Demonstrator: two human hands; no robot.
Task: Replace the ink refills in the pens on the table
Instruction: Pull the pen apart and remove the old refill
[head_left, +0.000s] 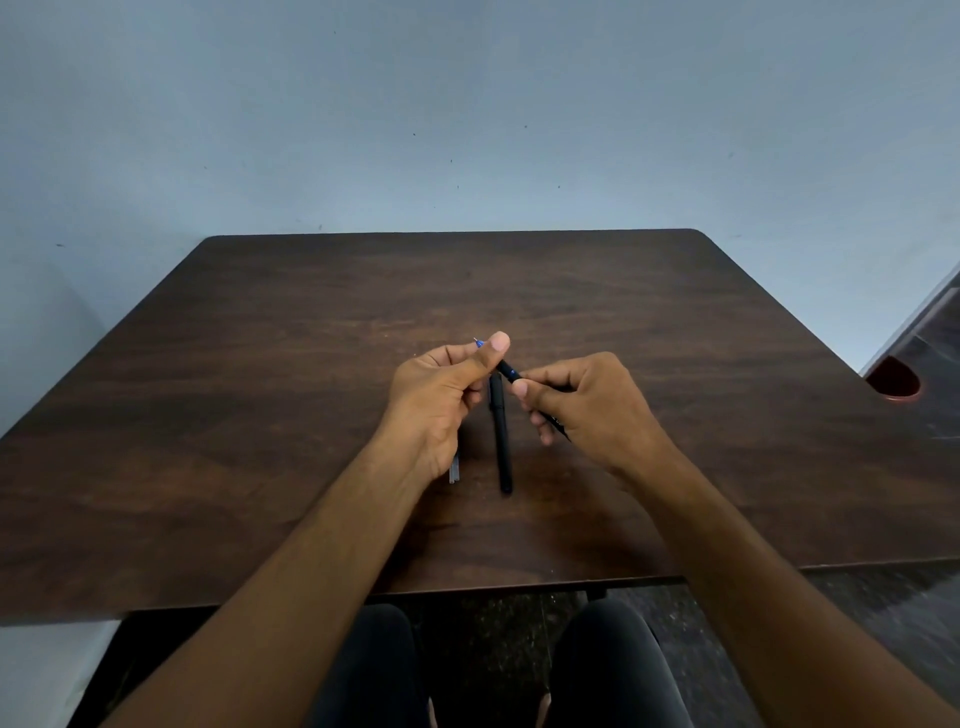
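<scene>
Both my hands hold one black pen (507, 370) above the middle of the dark wooden table (260, 364). My left hand (441, 400) pinches its front end, where a blue section and metal tip (478, 342) stick out past my fingers. The rear barrel sits in my right hand (587, 405), and its end pokes out below the palm. A second black pen (502, 441) lies on the table between my hands, pointing away from me. Clear refill tubes (454, 470) lie under my left wrist, mostly hidden.
The table meets a pale blue wall at its far edge. A reddish round object (894, 382) sits on the floor off the table's right side. My knees show under the near edge.
</scene>
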